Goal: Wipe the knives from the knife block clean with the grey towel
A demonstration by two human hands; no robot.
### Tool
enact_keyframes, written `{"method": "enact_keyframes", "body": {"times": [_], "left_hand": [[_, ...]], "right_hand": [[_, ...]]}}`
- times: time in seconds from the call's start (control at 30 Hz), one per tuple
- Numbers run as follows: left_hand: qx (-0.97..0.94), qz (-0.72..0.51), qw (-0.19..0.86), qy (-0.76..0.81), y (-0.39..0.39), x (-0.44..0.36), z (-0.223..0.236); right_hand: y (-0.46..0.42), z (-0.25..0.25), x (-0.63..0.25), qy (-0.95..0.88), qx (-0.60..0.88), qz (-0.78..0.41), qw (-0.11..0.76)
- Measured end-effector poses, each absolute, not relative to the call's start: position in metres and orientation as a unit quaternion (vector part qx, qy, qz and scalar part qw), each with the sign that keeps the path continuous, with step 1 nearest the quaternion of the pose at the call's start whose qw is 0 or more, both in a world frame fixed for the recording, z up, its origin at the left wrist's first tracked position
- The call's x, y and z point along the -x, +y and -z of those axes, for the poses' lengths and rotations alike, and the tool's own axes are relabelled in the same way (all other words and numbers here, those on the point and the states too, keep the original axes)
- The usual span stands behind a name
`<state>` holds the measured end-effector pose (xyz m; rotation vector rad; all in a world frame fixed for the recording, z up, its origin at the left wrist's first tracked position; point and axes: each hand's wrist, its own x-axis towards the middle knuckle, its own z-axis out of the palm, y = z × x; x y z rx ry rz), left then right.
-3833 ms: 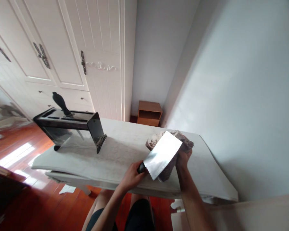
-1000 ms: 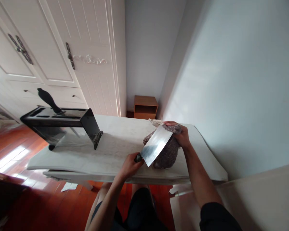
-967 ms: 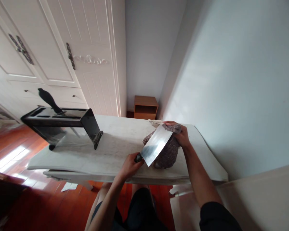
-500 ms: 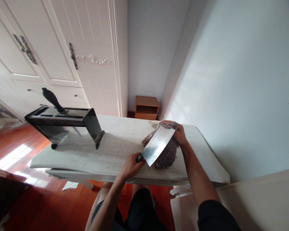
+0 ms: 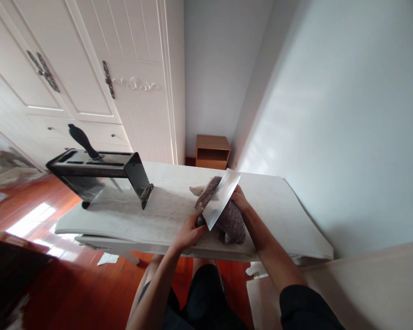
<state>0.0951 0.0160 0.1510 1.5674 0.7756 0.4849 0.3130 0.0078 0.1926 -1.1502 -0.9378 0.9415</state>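
Observation:
A cleaver [image 5: 222,199] with a broad shiny blade is held by its dark handle in my left hand [image 5: 190,233], its blade slanting up to the right. Behind and below the blade lies a fuzzy purple-grey cloth [image 5: 232,224], bunched up, with a lighter patch at its left end. My right hand [image 5: 239,198] is closed on the cloth at the blade's right side, near the far end; its fingertips are hidden behind the blade. Left of both hands stands a black knife block [image 5: 99,167] with clear sides, one black-handled knife [image 5: 82,140] slotted in its top.
The white table [image 5: 172,183] runs across in front of me, a pale wall [image 5: 330,114] to its right. Beyond it are a white wardrobe [image 5: 144,119] and a small brown nightstand [image 5: 213,143]. A piece of white paper [image 5: 108,259] lies on the red wooden floor.
My right hand has moved left and down along the blade with the cloth, which is now folded differently. The cleaver has tilted steeper. The view has shifted slightly.

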Motion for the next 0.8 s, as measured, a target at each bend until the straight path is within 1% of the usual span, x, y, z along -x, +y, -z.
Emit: {"method": "enact_keyframes", "body": {"times": [0.13, 0.23, 0.37, 0.43, 0.53, 0.7, 0.8], "left_hand": [[-0.653, -0.228, 0.634, 0.345, 0.015, -0.095, -0.148], [-0.641, -0.23, 0.645, 0.346, 0.014, -0.094, -0.147], [-0.622, -0.232, 0.666, 0.34, 0.014, -0.09, -0.147], [-0.618, -0.241, 0.673, 0.329, 0.014, -0.089, -0.145], [-0.6, -0.288, 0.682, 0.303, 0.015, -0.088, -0.142], [-0.505, -0.407, 0.702, 0.293, 0.018, -0.089, -0.139], [-0.448, -0.442, 0.718, 0.298, 0.019, -0.089, -0.14]], "right_hand": [[0.008, -0.184, -0.298, -0.423, 0.474, -0.482, 0.603], [0.007, -0.185, -0.295, -0.444, 0.471, -0.494, 0.581], [0.002, -0.191, -0.295, -0.483, 0.465, -0.526, 0.522], [-0.001, -0.19, -0.295, -0.48, 0.467, -0.54, 0.511], [-0.003, -0.186, -0.294, -0.439, 0.483, -0.526, 0.545], [-0.003, -0.181, -0.293, -0.318, 0.534, -0.446, 0.644], [-0.006, -0.181, -0.299, -0.258, 0.554, -0.406, 0.679]]}}
